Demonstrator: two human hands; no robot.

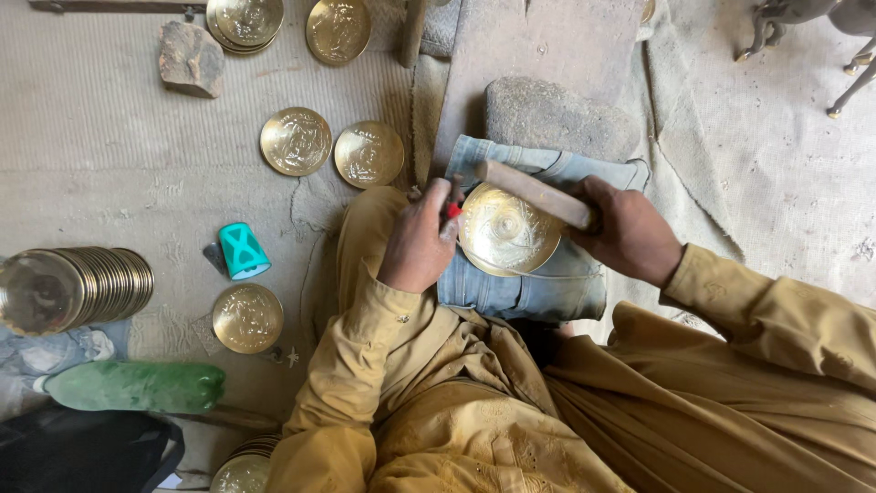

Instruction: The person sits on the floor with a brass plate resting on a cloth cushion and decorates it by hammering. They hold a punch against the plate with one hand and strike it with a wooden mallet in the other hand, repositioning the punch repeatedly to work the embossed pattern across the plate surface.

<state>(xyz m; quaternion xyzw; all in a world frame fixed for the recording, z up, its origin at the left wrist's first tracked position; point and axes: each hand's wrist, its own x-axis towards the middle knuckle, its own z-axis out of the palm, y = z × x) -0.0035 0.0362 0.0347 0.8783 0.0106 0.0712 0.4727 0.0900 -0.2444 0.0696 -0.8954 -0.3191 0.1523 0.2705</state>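
A round brass plate (507, 236) with an embossed pattern lies on a folded piece of blue denim (529, 288) over my lap. My left hand (420, 242) rests at the plate's left rim and pinches a small tool with a red tip (453, 211) against it. My right hand (630, 230) is closed around a wooden handle (534, 194) that slants across the plate's upper edge. Both arms wear mustard-yellow sleeves.
Brass plates lie on the mat: two (296, 141) (369, 154) ahead, one (247, 318) at left, stacks at the top (245, 22) and left edge (78, 288). A teal cup (243, 250), green bottle (137, 386), rock (190, 58) and stone block (557, 114) are nearby.
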